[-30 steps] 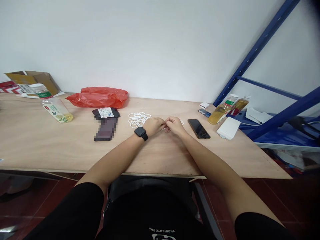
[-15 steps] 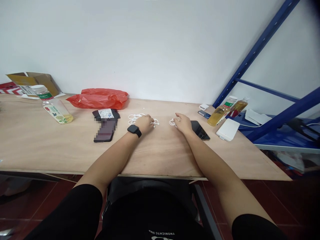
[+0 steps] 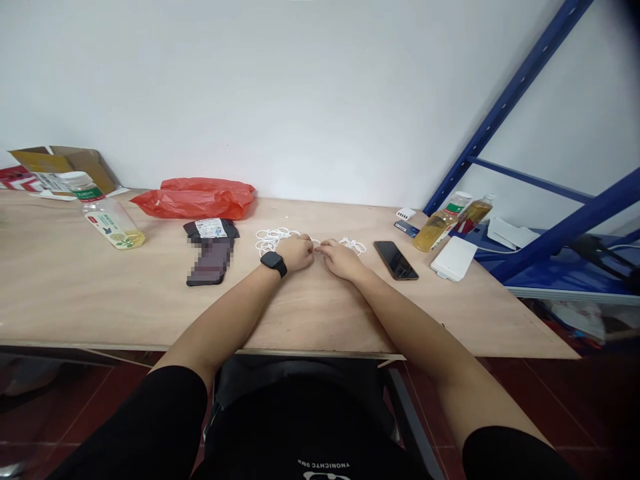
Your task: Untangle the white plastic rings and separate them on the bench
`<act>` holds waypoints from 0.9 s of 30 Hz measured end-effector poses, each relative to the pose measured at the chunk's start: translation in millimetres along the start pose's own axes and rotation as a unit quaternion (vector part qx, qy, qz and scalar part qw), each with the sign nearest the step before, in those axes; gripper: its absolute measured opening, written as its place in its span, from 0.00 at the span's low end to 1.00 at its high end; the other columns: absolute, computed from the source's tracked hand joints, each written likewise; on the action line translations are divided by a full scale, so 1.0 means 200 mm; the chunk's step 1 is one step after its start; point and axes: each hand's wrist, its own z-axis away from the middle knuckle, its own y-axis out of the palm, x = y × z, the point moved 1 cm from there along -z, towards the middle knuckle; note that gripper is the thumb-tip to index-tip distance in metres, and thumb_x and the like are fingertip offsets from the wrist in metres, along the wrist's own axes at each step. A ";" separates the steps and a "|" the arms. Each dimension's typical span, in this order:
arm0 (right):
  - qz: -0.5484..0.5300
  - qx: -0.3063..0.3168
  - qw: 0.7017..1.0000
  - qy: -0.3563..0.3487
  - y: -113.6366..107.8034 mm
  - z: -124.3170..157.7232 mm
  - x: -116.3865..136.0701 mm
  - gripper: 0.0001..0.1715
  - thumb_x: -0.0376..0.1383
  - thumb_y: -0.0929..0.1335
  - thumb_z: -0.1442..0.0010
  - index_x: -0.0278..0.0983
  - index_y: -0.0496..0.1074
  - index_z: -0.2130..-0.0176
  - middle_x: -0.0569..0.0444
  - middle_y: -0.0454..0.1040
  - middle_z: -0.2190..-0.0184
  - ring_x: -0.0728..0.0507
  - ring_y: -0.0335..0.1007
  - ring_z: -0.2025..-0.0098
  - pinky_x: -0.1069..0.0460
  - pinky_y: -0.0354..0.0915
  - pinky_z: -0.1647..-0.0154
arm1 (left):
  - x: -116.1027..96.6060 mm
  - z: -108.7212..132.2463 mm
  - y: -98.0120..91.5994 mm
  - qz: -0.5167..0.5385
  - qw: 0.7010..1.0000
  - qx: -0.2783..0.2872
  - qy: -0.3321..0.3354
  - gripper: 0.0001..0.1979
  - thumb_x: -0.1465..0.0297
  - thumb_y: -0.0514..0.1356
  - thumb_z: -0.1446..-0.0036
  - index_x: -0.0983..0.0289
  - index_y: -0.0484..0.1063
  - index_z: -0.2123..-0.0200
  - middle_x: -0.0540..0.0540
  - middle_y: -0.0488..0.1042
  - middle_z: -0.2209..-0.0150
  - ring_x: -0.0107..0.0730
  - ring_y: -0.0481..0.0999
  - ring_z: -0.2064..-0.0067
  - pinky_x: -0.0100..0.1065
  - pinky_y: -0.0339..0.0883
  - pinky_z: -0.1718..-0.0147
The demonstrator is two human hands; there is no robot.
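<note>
Several thin white rings (image 3: pixel 274 233) lie in a loose pile behind and beside my left hand (image 3: pixel 296 253), which has a black watch on its wrist. My left fingers are curled in and pinch near another white ring (image 3: pixel 315 243) between the hands. From the other side my right hand (image 3: pixel 343 259) meets it, thumb and index finger pressed together at the same small ring. The fingertips hide most of it. Behind my right hand lies a second small group of white rings (image 3: pixel 359 247).
A phone (image 3: pixel 396 260) lies to the right, near a white box (image 3: pixel 454 259) and a tea bottle (image 3: pixel 441 223). On the left are a dark pouch (image 3: pixel 213 229), a red plastic bag (image 3: pixel 200 199) and another bottle (image 3: pixel 113 220). A blue rack (image 3: pixel 520 73) stands at right.
My right hand has moved left from beside the phone to meet my left hand, uncovering the phone and the right group of rings. My left hand has shifted slightly right.
</note>
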 end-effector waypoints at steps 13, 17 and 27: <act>-0.310 -0.051 0.948 0.053 -0.02 0.02 -0.02 0.10 0.34 0.69 0.50 0.38 0.68 0.64 0.58 0.73 0.71 0.50 0.68 0.73 0.54 0.65 0.69 | -0.08 0.01 0.00 0.092 0.995 -0.002 0.042 0.13 0.64 0.55 0.39 0.61 0.76 0.57 0.57 0.79 0.59 0.40 0.77 0.57 0.36 0.68 0.58; -0.496 -0.088 0.854 0.129 -0.03 0.01 -0.06 0.17 0.40 0.73 0.56 0.37 0.68 0.67 0.61 0.71 0.75 0.51 0.68 0.77 0.53 0.67 0.73 | -0.09 0.01 -0.02 0.138 0.987 -0.056 0.057 0.14 0.66 0.52 0.35 0.62 0.77 0.59 0.56 0.80 0.59 0.36 0.77 0.58 0.35 0.68 0.57; -0.546 -0.102 0.820 0.137 -0.06 0.01 -0.05 0.16 0.37 0.77 0.61 0.36 0.75 0.69 0.57 0.76 0.78 0.49 0.73 0.74 0.53 0.70 0.68 | -0.11 0.01 -0.02 0.174 0.978 -0.101 0.052 0.15 0.68 0.51 0.34 0.65 0.78 0.60 0.58 0.79 0.62 0.35 0.77 0.60 0.34 0.67 0.57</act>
